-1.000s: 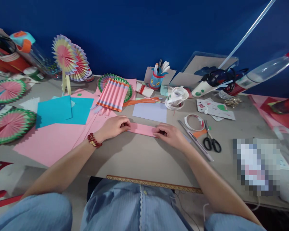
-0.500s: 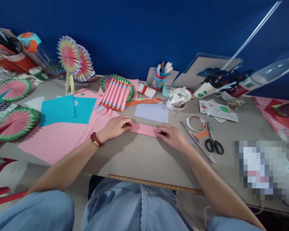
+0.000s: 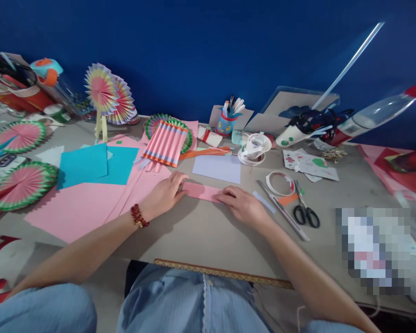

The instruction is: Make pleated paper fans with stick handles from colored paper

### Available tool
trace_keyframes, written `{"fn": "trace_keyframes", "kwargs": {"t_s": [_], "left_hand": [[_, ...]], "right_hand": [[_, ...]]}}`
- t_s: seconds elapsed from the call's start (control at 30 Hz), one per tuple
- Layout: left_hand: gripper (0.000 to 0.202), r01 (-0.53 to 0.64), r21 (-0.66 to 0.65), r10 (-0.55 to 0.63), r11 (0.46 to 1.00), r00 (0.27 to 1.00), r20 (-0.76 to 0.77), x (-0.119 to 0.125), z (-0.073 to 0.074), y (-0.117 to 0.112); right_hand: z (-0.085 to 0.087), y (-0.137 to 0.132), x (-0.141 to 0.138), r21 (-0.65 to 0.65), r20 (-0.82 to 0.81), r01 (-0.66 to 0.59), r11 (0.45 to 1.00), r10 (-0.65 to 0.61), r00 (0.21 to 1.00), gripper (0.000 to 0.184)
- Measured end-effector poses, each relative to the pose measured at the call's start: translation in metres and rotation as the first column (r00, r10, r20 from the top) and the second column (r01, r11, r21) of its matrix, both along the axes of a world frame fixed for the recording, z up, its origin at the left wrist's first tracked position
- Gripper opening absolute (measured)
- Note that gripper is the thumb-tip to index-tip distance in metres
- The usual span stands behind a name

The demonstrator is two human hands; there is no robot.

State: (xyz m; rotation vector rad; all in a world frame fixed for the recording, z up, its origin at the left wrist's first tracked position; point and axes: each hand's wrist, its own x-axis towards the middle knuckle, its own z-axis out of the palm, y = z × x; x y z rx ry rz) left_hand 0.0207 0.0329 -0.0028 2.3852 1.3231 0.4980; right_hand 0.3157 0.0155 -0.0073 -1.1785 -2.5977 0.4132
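Note:
A narrow folded pink paper strip (image 3: pixel 201 190) lies flat on the grey table (image 3: pixel 201 231) in front of me. My left hand (image 3: pixel 164 194), with a red bead bracelet on its wrist, pinches the strip's left end with curled fingers. My right hand (image 3: pixel 241 203) presses on the strip's right end, fingers bent over it. Just behind the strip lies a pale lilac sheet (image 3: pixel 217 168).
Large pink sheets (image 3: pixel 79 208) and blue sheets (image 3: pixel 90 164) lie to the left, a pleated striped paper (image 3: pixel 164 144) behind them. Paper fans (image 3: pixel 22 182) line the left side. Scissors (image 3: pixel 305 210), a ruler (image 3: pixel 282 210) and tape rolls (image 3: pixel 279 182) sit to the right.
Both hands stay on the pink strip. The right hand has slid a little left along it, so less of the strip shows between the hands. The view has shifted slightly.

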Motion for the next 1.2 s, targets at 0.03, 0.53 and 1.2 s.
{"fn": "trace_keyframes", "kwargs": {"t_s": [0.03, 0.53, 1.2], "left_hand": [[0.027, -0.01, 0.026, 0.01, 1.0, 1.0, 0.009, 0.001, -0.001, -0.003], [0.048, 0.365, 0.212, -0.29, 0.906, 0.904, -0.314, 0.007, 0.008, -0.009], [0.08, 0.515, 0.103, -0.454, 0.851, 0.82, -0.349, -0.016, 0.008, -0.01]], "right_hand": [[-0.001, -0.001, 0.0, 0.035, 0.037, -0.008, 0.999, 0.007, 0.999, 0.046], [0.007, -0.002, -0.004, 0.178, 0.245, -0.104, 0.979, 0.059, 0.968, 0.046], [-0.006, -0.05, 0.006, 0.175, 0.077, 0.176, 0.969, -0.192, 0.978, 0.038]]}}
